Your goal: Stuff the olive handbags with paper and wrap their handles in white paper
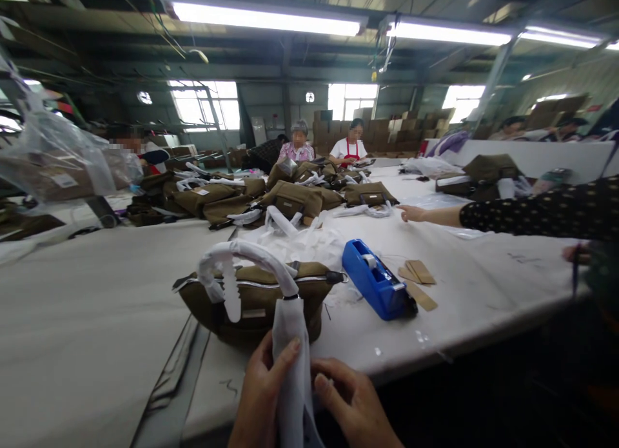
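Left hand (256,390): wrapped around the covered strap (294,390), thumb lying on top
Right hand (355,399): curled at about 3 o'clock from the left one, right by the strap's edge; can't tell if it's gripping anything
Doing it well: looks like tidying or closing the white cover to me. I'd keep the left grip snug but not squashing, line the edges up flat, and go easy since that thin stuff probably creases and tears
Cover feel: papery, soft-looking, kinda see-through, a long narrow sleeve up to the dark buckle
Bag (264,298): 11 o'clock from the hands, upright on the bench (97,306); olive, fabric-looking, boat-shaped, silver zip, small metal plate, padded white loop handle
Tape dispenser (372,280): 1 o'clock, shiny blue, chunky wedge
Cards (420,272): just past it, flat brown rectangles
Scraps (302,245): 12 o'clock behind the bag, crumply white strips
Co-worker's hand (412,214): 1 o'clock, reaching in, dotted sleeve
Bag heap (290,200): 12 o'clock, slouchy olive pile
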